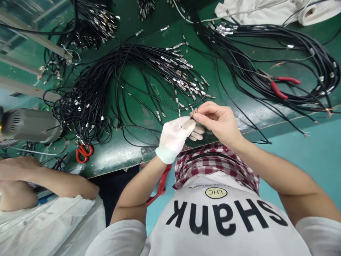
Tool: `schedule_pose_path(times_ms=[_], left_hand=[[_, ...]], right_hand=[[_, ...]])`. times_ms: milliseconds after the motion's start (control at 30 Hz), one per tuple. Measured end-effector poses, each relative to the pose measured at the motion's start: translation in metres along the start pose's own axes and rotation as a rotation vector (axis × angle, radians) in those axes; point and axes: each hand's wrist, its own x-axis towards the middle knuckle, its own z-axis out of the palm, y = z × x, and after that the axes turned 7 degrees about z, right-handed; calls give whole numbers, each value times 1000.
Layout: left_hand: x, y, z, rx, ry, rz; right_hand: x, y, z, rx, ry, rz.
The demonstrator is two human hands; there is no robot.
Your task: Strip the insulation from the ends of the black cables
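My left hand, in a white glove, is closed with its thumb pressed over the fingers at the bench's front edge. My bare right hand pinches thumb to forefinger right beside it. Between both sets of fingertips is a small wire end with a metal terminal; my fingers partly hide it. Just beyond my hands lies a large bundle of black cables, its silvery crimped terminals fanned out toward me.
Red-handled pliers rest on a coiled cable bundle at right. Orange-handled scissors lie at the left front edge. A grey motor-like tool and a co-worker's arm are at left. White cloth lies at the back.
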Motion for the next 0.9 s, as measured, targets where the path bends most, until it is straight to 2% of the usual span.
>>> schedule_pose_path(times_ms=[300, 400, 500, 667, 900], left_hand=[[-1, 1, 0, 56, 6, 38], [-3, 2, -2, 67, 20, 74], [-5, 3, -3, 35, 41, 51], [-5, 6, -3, -5, 34, -14], [-2, 7, 1, 64, 21, 11]], right_hand=[[3, 1, -3, -19, -59, -4], [3, 0, -6, 31, -133, 20], [1, -3, -10, 49, -198, 61], [-3, -4, -16, 41, -171, 67], [-3, -6, -14, 45, -124, 81]])
